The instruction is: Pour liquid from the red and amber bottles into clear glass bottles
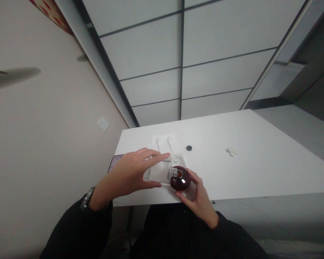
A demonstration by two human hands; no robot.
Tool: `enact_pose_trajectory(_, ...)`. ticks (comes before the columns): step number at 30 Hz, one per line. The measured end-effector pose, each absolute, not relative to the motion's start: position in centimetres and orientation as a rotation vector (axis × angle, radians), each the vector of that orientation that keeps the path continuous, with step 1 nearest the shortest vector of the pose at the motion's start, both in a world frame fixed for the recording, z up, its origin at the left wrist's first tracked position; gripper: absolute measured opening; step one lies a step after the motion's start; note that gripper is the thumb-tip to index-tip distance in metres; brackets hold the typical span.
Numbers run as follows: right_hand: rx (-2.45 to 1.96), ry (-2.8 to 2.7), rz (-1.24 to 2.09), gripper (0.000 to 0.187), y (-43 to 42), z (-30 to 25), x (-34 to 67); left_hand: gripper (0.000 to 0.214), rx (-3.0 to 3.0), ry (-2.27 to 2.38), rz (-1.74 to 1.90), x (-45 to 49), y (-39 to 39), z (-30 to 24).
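My left hand spans a clear, box-like container, with the index finger along its far side and the thumb along its near side. My right hand grips a round bottle of dark red liquid from its right side. The bottle is tilted left, and its clear neck meets the right end of the container. Whether the neck goes inside the container's edge I cannot tell. Behind them lies a small clear tray with whitish contents. A round black cap rests farther back.
On the white table, two pale rod-like items lie at the back. A crumpled white piece is off to the right. Partly behind my left hand is a phone-like device. A wall with a socket borders the left.
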State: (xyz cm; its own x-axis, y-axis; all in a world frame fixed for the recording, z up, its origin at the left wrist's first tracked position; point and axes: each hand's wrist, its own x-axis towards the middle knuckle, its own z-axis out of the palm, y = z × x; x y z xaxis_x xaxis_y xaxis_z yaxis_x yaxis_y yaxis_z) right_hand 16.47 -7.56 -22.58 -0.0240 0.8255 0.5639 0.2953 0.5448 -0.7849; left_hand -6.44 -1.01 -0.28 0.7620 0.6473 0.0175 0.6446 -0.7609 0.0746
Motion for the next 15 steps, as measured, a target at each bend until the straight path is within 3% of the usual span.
enact_pose_trajectory(15,-1.028,-1.612,0.541,0.081,-7.71,-23.30,16.66,0.074,2.900,1.024,0.029,-6.32,-0.71,-0.12)
